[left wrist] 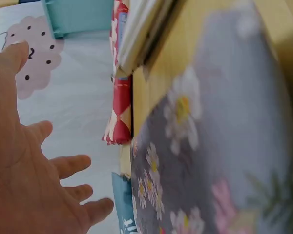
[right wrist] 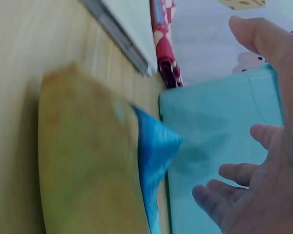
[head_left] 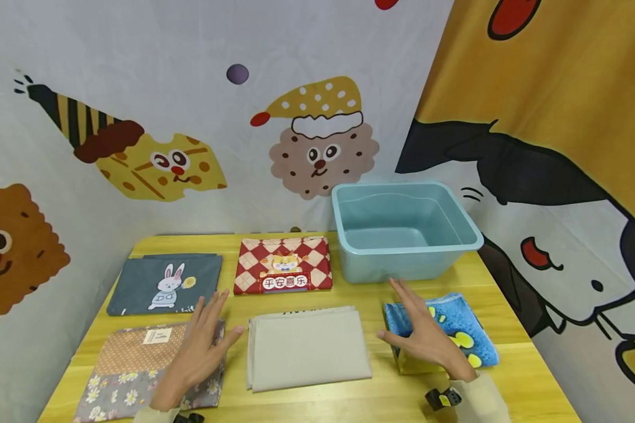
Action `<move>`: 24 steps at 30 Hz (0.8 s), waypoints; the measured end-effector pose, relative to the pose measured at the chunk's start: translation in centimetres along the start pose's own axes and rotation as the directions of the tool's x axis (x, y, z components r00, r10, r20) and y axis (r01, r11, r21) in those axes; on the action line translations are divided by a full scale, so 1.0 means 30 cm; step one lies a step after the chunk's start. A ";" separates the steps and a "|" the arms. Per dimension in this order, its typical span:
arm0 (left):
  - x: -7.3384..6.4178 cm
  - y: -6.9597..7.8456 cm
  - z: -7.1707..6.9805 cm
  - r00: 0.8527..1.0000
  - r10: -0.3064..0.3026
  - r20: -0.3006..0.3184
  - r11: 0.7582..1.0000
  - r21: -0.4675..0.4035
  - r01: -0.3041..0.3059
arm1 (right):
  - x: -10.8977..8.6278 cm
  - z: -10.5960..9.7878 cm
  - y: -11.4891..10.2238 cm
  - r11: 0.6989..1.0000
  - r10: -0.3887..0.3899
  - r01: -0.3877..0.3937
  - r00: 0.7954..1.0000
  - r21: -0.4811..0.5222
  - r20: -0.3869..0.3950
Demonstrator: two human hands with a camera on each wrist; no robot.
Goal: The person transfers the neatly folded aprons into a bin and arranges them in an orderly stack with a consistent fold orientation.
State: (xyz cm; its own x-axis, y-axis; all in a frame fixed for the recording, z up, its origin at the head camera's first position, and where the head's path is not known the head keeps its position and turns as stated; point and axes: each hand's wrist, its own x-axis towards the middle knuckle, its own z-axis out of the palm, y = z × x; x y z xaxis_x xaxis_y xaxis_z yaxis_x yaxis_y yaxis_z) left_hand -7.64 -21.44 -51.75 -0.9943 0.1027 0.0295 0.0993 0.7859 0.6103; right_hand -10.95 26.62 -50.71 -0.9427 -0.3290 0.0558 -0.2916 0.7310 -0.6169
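My left hand (head_left: 203,346), fingers spread and holding nothing, is over the right side of a folded grey cloth (head_left: 129,382) with white daisies and a tan dotted band. In the left wrist view the daisy print (left wrist: 185,109) lies beside the palm. My right hand (head_left: 425,335) is spread too, over a folded blue and yellow cloth (head_left: 467,332) and partly hiding it. The right wrist view shows this cloth's yellow side (right wrist: 88,161) and a blue corner. Between the hands lies a folded beige cloth (head_left: 309,349).
Behind on the wooden table (head_left: 291,408) lie a folded dark teal cloth (head_left: 137,282) with a rabbit and a folded red checked cloth (head_left: 248,267). A light blue plastic tub (head_left: 391,267) stands at the back right. A cartoon-printed curtain (head_left: 190,35) hangs behind the table.
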 end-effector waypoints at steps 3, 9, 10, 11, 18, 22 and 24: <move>0.004 0.010 0.000 1.000 0.017 0.014 0.996 -0.092 -0.016 | 0.005 0.009 -0.014 0.997 -0.018 0.017 1.000 0.069 0.011; 0.004 0.036 -0.004 0.997 -0.034 0.067 0.975 -0.216 0.048 | 0.019 0.035 -0.050 0.988 0.026 -0.042 0.994 0.151 0.102; 0.004 0.040 -0.003 0.996 -0.044 0.076 0.968 -0.242 0.061 | 0.021 0.039 -0.057 0.985 0.042 -0.061 0.992 0.160 0.120; 0.004 0.044 0.000 0.995 -0.053 0.089 0.958 -0.277 0.076 | 0.023 0.042 -0.063 0.983 0.055 -0.077 0.989 0.166 0.135; 0.008 0.067 0.032 0.985 -0.103 0.141 0.866 -0.475 0.159 | 0.036 0.073 -0.096 0.964 0.105 -0.148 0.975 0.221 0.197; 0.004 0.080 0.054 0.982 -0.122 0.145 0.854 -0.488 0.179 | 0.038 0.091 -0.116 0.951 0.098 -0.165 0.963 0.260 0.252; 0.001 0.090 0.062 0.979 -0.135 0.156 0.847 -0.495 0.195 | 0.038 0.099 -0.127 0.951 0.083 -0.159 0.958 0.265 0.275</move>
State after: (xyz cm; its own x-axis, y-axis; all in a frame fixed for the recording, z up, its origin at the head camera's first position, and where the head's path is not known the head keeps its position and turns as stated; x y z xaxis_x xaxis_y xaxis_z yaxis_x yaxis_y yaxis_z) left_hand -7.32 -18.19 -51.58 -0.9802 0.0896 -0.1766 -0.1297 0.3833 0.9144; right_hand -10.42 21.69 -50.64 -0.8824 -0.4189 -0.2142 -0.0846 0.5890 -0.8037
